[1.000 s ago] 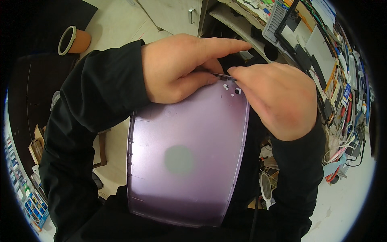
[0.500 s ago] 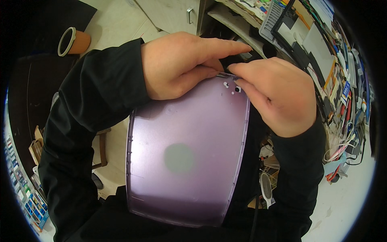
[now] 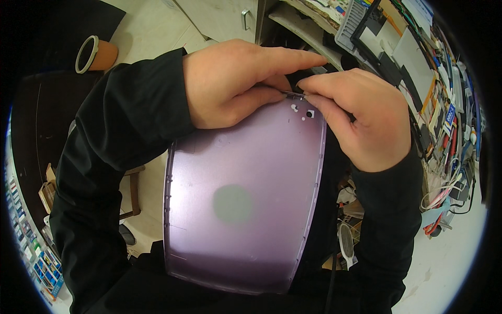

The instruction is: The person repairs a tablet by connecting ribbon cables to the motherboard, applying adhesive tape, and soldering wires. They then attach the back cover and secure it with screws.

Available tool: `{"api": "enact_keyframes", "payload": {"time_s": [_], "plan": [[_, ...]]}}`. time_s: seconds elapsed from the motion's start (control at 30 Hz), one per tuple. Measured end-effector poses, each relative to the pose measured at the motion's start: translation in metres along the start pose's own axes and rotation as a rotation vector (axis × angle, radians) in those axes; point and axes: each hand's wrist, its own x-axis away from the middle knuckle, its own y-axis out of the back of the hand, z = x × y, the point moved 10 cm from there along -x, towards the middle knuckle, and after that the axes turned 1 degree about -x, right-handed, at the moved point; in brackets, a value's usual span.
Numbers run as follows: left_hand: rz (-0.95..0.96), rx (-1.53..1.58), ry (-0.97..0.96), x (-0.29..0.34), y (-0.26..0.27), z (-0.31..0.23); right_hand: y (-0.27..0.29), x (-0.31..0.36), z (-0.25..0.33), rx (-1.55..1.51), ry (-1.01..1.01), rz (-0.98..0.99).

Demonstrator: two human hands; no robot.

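Note:
A light purple tablet back cover [image 3: 246, 162] rests across my lap, its inner face up, with a pale green round patch near the middle. Small holes pierce its far right corner. My left hand [image 3: 230, 86] grips the far edge, thumb over the rim and index finger stretched out to the right. At the same edge, close to the holes, the thumb and fingers of my right hand [image 3: 368, 118] are pinched on the rim. Whether a small part lies between those fingertips is hidden.
A cluttered bench with tools, cables and flat panels [image 3: 413, 57] runs along the right. At far left stands an orange-brown bin [image 3: 102, 55] with a pale rim. Ahead is a cabinet door with a metal handle [image 3: 246, 20]. A wooden stool leg [image 3: 134, 193] shows left of the cover.
My right hand has moved slightly up, its thumb shifting from beside the holes to the far rim. The cover's far right corner has shifted a little right; my left hand is nearly still.

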Motion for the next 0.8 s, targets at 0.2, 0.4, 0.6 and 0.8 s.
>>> {"api": "enact_keyframes", "payload": {"time_s": [0.2,0.4,0.6,0.8], "plan": [[-0.009,-0.025,-0.012,-0.001,-0.001,0.004,0.0,0.0,-0.002,-0.016,0.015,0.006],[0.001,-0.037,-0.013,-0.002,-0.003,0.006,-0.005,0.002,0.003,0.037,0.113,0.054],[0.009,0.003,-0.012,-0.002,-0.006,0.007,-0.008,0.003,0.006,0.059,0.183,0.06],[0.04,0.084,0.079,0.0,-0.006,0.014,-0.009,0.002,0.0,0.012,0.145,0.055]]}}
